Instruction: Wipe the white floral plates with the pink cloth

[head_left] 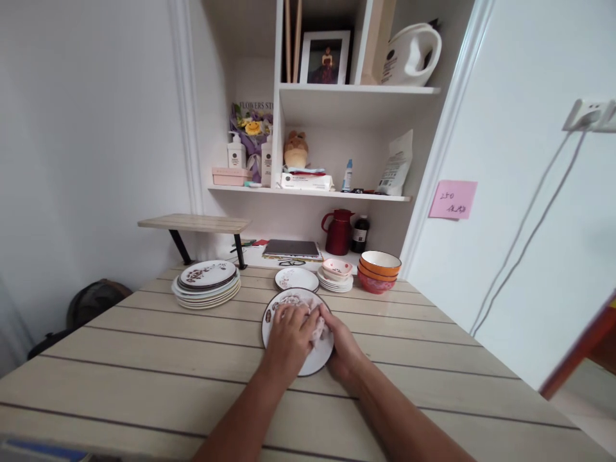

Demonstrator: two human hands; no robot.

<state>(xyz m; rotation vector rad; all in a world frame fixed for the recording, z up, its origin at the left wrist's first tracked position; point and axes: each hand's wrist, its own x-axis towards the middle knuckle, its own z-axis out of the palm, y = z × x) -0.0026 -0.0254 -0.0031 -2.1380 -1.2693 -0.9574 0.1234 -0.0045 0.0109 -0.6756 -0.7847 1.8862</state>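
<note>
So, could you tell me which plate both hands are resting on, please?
The dark-rimmed plate nearest the camera; the stacked plates and small plate lie untouched behind.

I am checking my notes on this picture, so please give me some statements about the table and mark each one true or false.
1. The left hand and the right hand both touch the patterned plate. True.
2. The stack of plates stands right of the hands. False: it stands left of them.
3. The orange bowls are stacked. True.
4. The red jug stands on the top shelf. False: it stands under the lowest shelf.
5. The sticky note is blue. False: it is pink.
</note>
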